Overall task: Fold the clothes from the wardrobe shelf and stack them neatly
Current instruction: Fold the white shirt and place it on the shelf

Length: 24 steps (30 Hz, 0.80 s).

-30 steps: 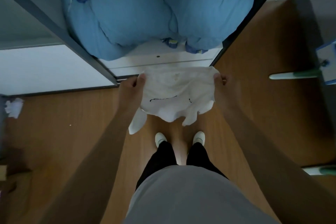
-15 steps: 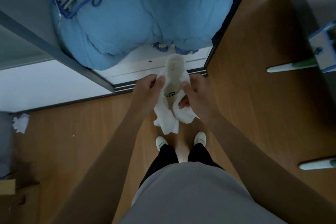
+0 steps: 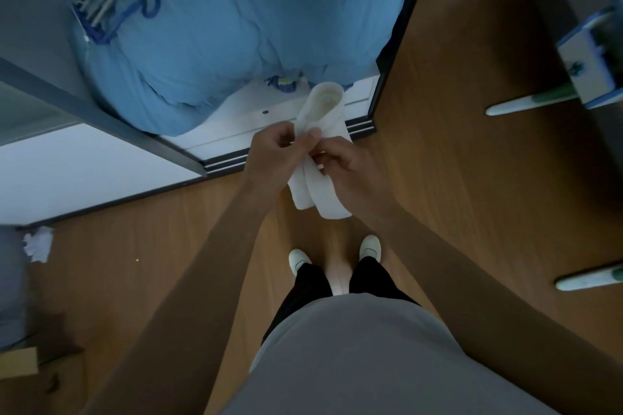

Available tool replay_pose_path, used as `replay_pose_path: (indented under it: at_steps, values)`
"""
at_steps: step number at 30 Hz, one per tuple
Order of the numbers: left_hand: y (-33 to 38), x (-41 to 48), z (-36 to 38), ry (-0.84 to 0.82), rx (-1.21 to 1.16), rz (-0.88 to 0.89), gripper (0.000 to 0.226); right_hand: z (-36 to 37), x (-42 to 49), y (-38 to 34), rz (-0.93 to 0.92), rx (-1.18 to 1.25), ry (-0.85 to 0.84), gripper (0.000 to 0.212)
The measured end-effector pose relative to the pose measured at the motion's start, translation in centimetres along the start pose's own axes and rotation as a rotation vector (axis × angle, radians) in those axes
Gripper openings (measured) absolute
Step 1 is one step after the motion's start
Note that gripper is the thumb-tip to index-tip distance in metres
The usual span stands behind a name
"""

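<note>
A white garment (image 3: 325,111) hangs folded lengthwise into a narrow strip in front of the open wardrobe. My left hand (image 3: 274,152) pinches its left edge near the middle. My right hand (image 3: 347,165) grips the same strip from the right, fingers touching those of the left. The strip's upper end loops over above my hands; its two lower ends dangle below them. The wardrobe shelf (image 3: 249,111) is white and carries a bulky blue duvet (image 3: 236,27).
Blue and white hangers (image 3: 111,3) lie on the duvet at the upper left. Crumpled white paper (image 3: 38,244) sits on the wooden floor at the left. White furniture legs (image 3: 526,106) and a blue-and-white object stand at the right. My feet are below my hands.
My hands came together from wide apart, folding the spread garment in half lengthwise into a narrow strip. Since half a second ago the strip has tightened and my fingers have met.
</note>
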State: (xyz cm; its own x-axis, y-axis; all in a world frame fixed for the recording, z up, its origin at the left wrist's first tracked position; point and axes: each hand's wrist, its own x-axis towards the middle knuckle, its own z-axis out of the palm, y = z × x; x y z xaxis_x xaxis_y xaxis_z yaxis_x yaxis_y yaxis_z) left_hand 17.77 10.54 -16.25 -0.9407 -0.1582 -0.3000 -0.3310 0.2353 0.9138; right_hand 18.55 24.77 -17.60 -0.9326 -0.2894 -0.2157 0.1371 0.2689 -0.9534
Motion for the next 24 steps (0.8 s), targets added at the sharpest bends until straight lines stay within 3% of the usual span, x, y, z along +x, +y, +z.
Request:
replay_pose_path:
  at_steps: [7, 12, 17, 20, 24]
  values:
    - [0.4, 1.0, -1.4, -0.212, 0.088, 0.078, 0.018, -0.9, -0.5, 0.3, 0.101, 0.328, -0.029, 0.045]
    - [0.1, 1.1, -0.5, -0.113, 0.173, 0.115, 0.019, -1.0, 0.1, 0.0, -0.054, 0.013, -0.047, 0.045]
    - [-0.6, 0.5, -1.2, -0.165, 0.103, 0.089, 0.016, -2.5, 1.1, -0.4, -0.326, -0.413, 0.193, 0.021]
    - [-0.4, -0.1, -1.3, -0.251, 0.069, 0.125, 0.018, -3.2, 1.5, -1.1, -0.335, -0.519, 0.014, 0.028]
    - [-0.9, -0.4, -2.3, -0.282, -0.019, 0.146, 0.027, -3.1, 1.4, -2.1, -0.284, -0.470, -0.171, 0.018]
